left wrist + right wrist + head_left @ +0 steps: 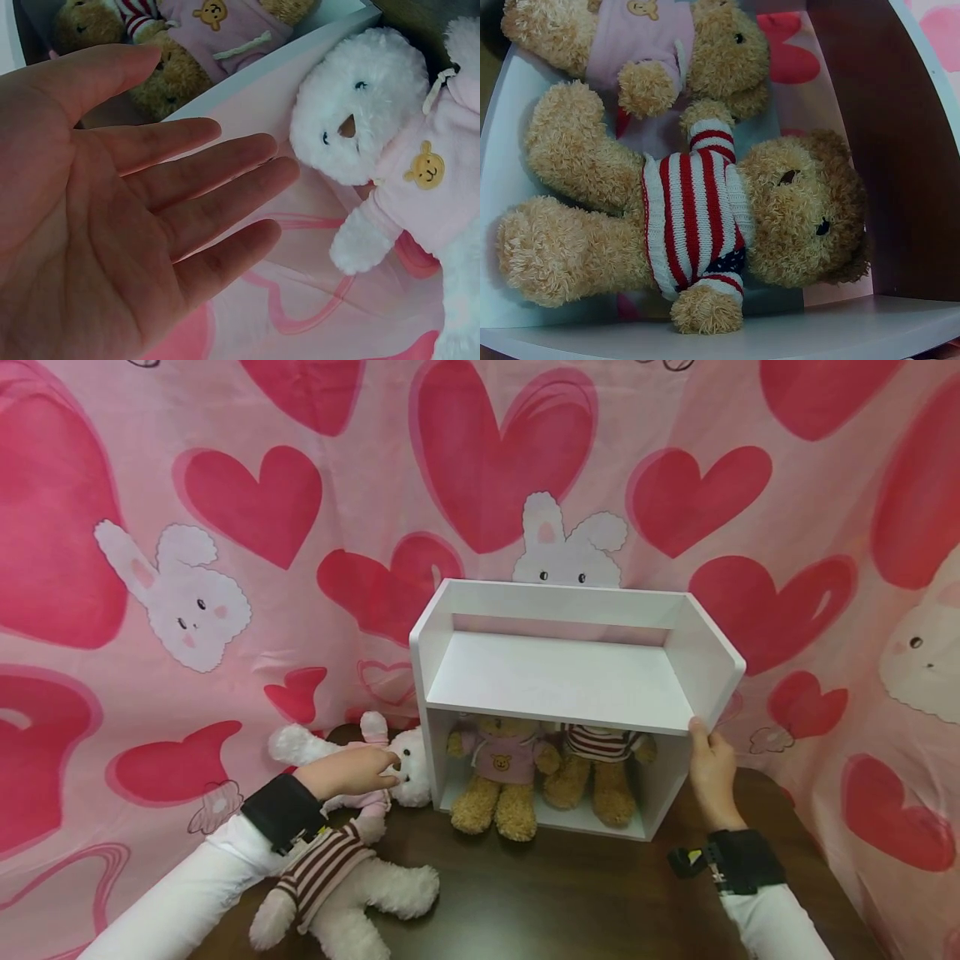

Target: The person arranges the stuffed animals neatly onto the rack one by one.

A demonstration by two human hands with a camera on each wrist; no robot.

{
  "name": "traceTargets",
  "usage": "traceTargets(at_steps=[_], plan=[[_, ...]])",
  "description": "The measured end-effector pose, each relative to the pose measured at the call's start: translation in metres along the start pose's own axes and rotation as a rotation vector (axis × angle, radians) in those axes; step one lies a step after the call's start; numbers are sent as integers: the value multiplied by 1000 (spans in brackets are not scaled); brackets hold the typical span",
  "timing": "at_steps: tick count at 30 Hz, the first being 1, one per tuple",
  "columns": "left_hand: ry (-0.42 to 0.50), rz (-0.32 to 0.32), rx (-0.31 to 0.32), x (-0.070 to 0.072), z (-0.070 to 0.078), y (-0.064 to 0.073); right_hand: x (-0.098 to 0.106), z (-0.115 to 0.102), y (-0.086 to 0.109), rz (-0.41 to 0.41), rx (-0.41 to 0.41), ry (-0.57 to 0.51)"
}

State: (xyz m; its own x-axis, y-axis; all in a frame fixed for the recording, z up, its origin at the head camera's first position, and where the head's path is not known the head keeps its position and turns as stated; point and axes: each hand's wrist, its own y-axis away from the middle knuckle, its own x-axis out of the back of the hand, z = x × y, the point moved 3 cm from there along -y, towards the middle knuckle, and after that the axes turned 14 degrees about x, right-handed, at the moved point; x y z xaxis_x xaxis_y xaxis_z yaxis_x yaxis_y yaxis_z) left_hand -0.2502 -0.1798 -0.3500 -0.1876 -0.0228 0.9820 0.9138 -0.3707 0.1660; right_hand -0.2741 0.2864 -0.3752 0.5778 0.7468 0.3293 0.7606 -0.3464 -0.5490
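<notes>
A white two-tier shelf (558,681) stands on the brown table against the pink cloth. My right hand (712,772) grips the edge of its right side panel. Inside the lower compartment sit two tan teddy bears: one in a pink top (502,756), the other in a striped sweater (697,214). My left hand (356,774) reaches over beside the shelf's left side, its fingers extended and palm bare in the left wrist view. Near it lies a white plush toy in a pink top (420,161). A second white plush toy in a striped top (333,868) lies in front.
The pink heart-and-rabbit cloth (480,468) hangs behind and at both sides. Brown tabletop (540,893) stretches in front of the shelf. The shelf's upper tier (558,672) has low side walls and a back rail.
</notes>
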Motion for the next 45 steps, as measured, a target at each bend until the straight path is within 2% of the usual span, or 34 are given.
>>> traceTargets(at_steps=[6, 9, 14, 20, 27, 33, 40, 45], plan=[[39, -9, 30, 1, -7, 12, 0, 0, 0, -4, -13, -10], [49, -7, 23, 0, -11, 20, 0, 0, 0, -6, -19, -11], [75, -43, 33, -3, -16, 31, 0, -1, 1, -13, -18, -8], [110, -73, 65, -10, -22, 37, 0, -1, 0, -2, -16, -6], [190, -127, 132, -17, -30, 48, -1, -1, 0, -14, -33, -25], [238, -93, 125, -24, -37, 54, -1, 1, 1, -19, -33, -27], [316, -80, 161, -38, -49, 62, -1, 0, 0, -5, -19, -1], [384, -99, 210, -48, -58, 69, -1, 0, 0, -5, -13, -8]])
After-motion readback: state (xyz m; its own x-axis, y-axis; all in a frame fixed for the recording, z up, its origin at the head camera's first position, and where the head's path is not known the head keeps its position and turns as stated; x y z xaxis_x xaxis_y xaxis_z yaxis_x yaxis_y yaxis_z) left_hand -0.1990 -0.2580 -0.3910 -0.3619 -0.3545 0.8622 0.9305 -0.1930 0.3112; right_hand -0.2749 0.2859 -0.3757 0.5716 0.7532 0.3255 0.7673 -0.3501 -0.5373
